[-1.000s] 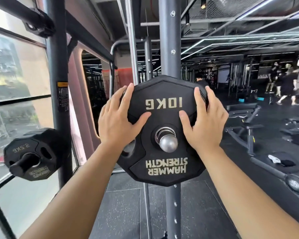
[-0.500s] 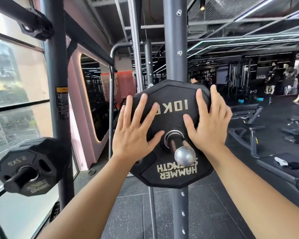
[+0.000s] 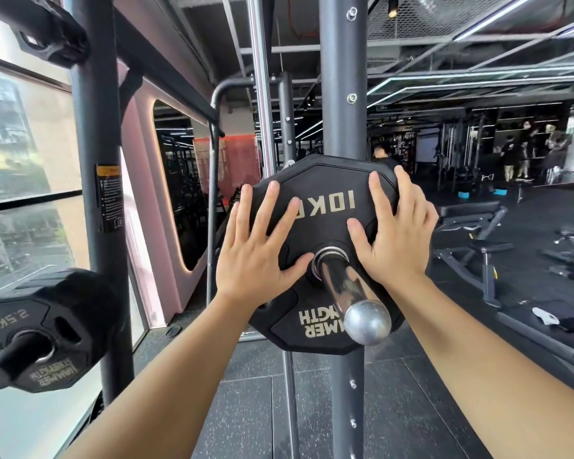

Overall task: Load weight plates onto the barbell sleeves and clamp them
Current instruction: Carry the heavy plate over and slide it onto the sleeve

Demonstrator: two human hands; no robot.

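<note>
A black 10 kg weight plate with gold lettering hangs on the chrome barbell sleeve, which sticks out towards me with its rounded end in front. My left hand lies flat on the plate's left face, fingers spread and straight. My right hand presses the right side, fingers straight near the upper rim and thumb next to the sleeve. No clamp shows on the sleeve.
A dark rack upright stands right behind the plate. At lower left a 2.5 kg plate sits on a storage peg beside another upright and the window. Benches and several people stand at the right.
The plate has slid farther along the sleeve, so more chrome shows in front. Both hands shifted from the plate's sides to flat on its face.
</note>
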